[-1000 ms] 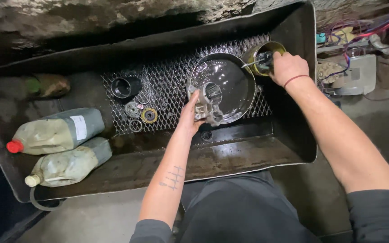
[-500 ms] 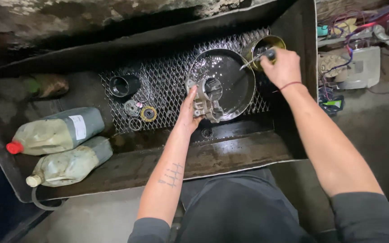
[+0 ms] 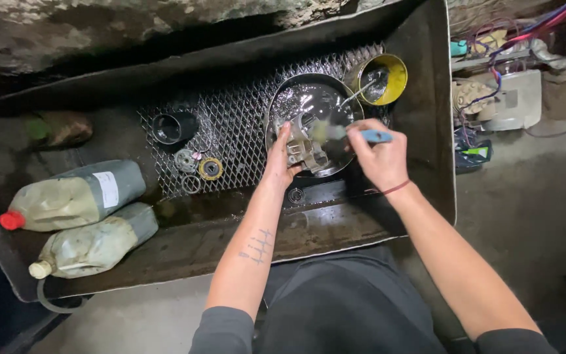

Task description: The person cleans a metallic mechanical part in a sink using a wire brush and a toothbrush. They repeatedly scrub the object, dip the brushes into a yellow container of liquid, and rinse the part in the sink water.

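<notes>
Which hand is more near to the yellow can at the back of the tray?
Right. The right hand, holding a brush, is just below the yellow can. The left hand is farther left, on the metal part.

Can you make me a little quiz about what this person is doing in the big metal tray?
1. Which hand holds the blue-handled brush?
2. True or false: the yellow round tin sits on the near side of the dark round metal bowl.
3. How many grubby plastic jugs lie on their sides at the tray's left end?

Key:
1. The right hand; the left hand steadies a grey metal part in the bowl.
2. False: it sits at the bowl's far right.
3. Two: the red-capped jug and the white-capped jug.
</notes>
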